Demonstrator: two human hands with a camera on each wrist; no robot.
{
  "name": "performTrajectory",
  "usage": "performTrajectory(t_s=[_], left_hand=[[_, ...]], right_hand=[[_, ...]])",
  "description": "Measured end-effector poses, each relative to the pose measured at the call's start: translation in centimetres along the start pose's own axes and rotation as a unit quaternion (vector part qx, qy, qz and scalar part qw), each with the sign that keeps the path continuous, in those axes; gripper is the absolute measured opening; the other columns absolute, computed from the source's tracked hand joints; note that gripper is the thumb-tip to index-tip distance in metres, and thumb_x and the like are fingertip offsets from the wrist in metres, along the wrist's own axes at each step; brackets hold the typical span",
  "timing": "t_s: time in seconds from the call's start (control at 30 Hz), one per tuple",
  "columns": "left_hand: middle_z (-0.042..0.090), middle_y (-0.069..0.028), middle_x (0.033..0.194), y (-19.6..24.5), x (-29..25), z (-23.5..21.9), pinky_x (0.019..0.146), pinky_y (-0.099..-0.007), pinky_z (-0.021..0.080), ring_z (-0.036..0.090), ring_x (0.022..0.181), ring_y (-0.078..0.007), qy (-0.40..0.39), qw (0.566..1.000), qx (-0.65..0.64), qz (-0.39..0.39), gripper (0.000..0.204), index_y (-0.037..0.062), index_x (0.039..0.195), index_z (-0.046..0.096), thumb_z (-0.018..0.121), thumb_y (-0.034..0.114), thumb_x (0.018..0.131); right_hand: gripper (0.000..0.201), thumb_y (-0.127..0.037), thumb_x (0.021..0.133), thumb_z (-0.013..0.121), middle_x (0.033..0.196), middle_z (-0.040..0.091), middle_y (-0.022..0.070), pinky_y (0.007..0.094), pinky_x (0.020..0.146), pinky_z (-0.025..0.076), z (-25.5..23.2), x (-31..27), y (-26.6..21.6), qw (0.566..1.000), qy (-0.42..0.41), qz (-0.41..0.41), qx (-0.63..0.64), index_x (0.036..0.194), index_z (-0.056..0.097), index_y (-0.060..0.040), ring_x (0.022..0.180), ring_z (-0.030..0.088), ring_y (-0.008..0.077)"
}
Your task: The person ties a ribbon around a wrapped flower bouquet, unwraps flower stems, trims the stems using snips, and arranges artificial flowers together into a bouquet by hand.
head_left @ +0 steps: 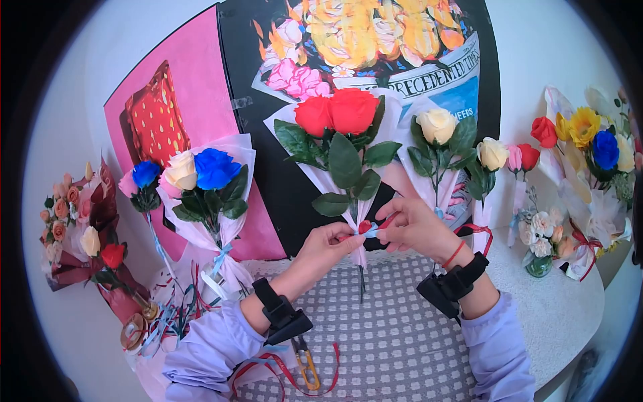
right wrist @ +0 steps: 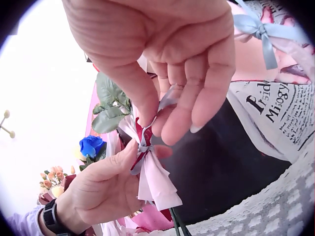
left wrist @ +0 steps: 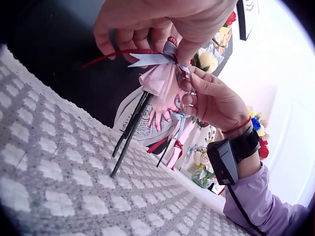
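A bouquet of red roses (head_left: 353, 112) with green leaves, in pale pink wrapping (left wrist: 157, 81), stands in the middle with its dark stems (left wrist: 130, 130) pointing down. Light blue ribbon (left wrist: 150, 60) and dark red ribbon (left wrist: 125, 51) are knotted around its neck. My left hand (head_left: 327, 244) grips the bouquet at that neck, its thumb by the knot (right wrist: 143, 148). From the other side my right hand (head_left: 418, 231) pinches the ribbon between thumb and fingers, just above the knot in the right wrist view.
Wrapped bouquets with blue roses (head_left: 216, 169) and cream roses (head_left: 437, 126) flank the middle one. Yellow-handled scissors (head_left: 308, 368) and loose red ribbon (head_left: 335, 365) lie in front. Ribbon scraps (head_left: 177, 311) are at left; a glass vase (head_left: 539, 266) stands right.
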State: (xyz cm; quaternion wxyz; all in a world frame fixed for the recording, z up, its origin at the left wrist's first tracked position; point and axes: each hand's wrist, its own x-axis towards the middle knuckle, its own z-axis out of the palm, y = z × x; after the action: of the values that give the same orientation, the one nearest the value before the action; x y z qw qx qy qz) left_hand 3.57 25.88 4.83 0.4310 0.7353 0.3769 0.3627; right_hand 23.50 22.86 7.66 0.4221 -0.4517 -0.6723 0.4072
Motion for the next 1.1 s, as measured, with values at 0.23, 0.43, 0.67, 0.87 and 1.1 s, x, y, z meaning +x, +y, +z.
performTrajectory(t_s=[0.23, 0.43, 0.67, 0.87, 1.1], left_hand=[[0.053, 0.0030, 0.074, 0.2, -0.2, 0.3, 0.064, -0.0204, 0.034, 0.043, 0.069, -0.0039, 0.005, 0.998, -0.056, -0.015, 0.019, 0.0029, 0.085, 0.061, 0.059, 0.022, 0.083], [0.055, 0.0040, 0.074, -0.8, 0.2, 0.2, 0.062, -0.0180, 0.034, 0.045, 0.068, -0.0024, -0.003, 0.997, -0.076, 0.000, 0.020, 0.0065, 0.085, 0.060, 0.058, 0.026, 0.084], [0.054, 0.0039, 0.072, -0.8, 0.3, 0.0, 0.061, -0.0179, 0.034, 0.045, 0.065, -0.0029, -0.028, 0.989, -0.145, -0.024, 0.016, 0.0074, 0.084, 0.060, 0.058, 0.024, 0.084], [0.056, 0.0036, 0.074, -0.9, 0.5, -0.1, 0.063, -0.0181, 0.035, 0.046, 0.065, -0.0036, -0.035, 0.985, -0.167, -0.034, 0.017, 0.0059, 0.090, 0.060, 0.057, 0.022, 0.084], [0.060, 0.0009, 0.084, -1.2, 0.6, -0.4, 0.072, -0.0196, 0.039, 0.052, 0.076, -0.0044, -0.042, 0.982, -0.178, -0.034, 0.025, 0.0027, 0.102, 0.060, 0.056, 0.021, 0.084]], right_hand=[[0.015, -0.005, 0.073, 0.065, 0.067, 0.061, 0.0059, 0.0200, 0.051, 0.044, 0.1, 0.9, 1.4, 0.997, 0.001, -0.064, 0.040, 0.082, 0.055, 0.0014, 0.057, 0.057, 0.0087], [0.006, -0.003, 0.071, 0.065, 0.064, 0.061, 0.0057, 0.0205, 0.052, 0.044, -0.2, 0.9, 1.4, 0.998, 0.000, -0.064, 0.004, 0.073, 0.062, 0.0018, 0.057, 0.056, 0.0086], [0.008, -0.005, 0.067, 0.067, 0.060, 0.061, 0.0055, 0.0215, 0.051, 0.043, -0.1, 1.0, 2.3, 0.998, -0.022, -0.032, -0.050, 0.070, 0.064, 0.0019, 0.054, 0.055, 0.0084], [0.008, -0.002, 0.070, 0.066, 0.063, 0.061, 0.0078, 0.0206, 0.053, 0.044, 0.9, 0.5, 1.1, 0.988, -0.066, -0.015, -0.142, 0.070, 0.062, 0.0049, 0.056, 0.057, 0.0096], [0.012, -0.013, 0.065, 0.064, 0.057, 0.062, 0.0052, 0.0233, 0.052, 0.045, 1.7, 1.7, 4.1, 0.992, -0.050, -0.026, -0.111, 0.063, 0.065, -0.0012, 0.051, 0.058, 0.0099]])
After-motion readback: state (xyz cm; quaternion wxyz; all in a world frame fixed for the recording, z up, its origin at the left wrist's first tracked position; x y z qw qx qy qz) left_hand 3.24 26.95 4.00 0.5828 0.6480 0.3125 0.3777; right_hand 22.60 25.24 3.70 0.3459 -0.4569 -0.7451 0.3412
